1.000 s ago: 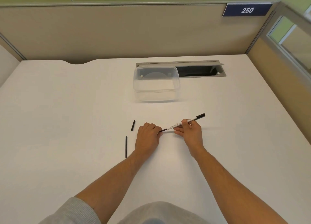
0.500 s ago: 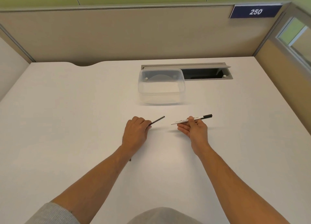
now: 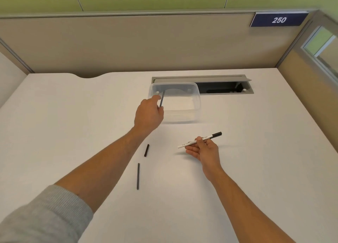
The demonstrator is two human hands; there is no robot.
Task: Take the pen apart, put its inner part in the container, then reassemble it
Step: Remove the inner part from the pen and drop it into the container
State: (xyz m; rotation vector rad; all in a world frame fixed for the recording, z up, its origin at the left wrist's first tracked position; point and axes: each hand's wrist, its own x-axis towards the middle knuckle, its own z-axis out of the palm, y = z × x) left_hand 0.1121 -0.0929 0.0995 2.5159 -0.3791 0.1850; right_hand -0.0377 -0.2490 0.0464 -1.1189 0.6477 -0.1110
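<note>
left hand (image 3: 148, 113) pinches the inner part (image 3: 162, 98) over the container (image 3: 193, 113) near the desk's far edge for dropping; right hand (image 3: 204, 148) grips the barrel (image 3: 190, 142), kept ready for reassembly.

An office cubicle is shown: a white desk (image 3: 256, 169) is enclosed by beige partitions (image 3: 128, 45), on which a blue plate (image 3: 278, 20) numbered 250 is mounted. A cable hatch (image 3: 219, 87) is set into the desk, and a window (image 3: 321, 41) is fitted on the right.
</note>
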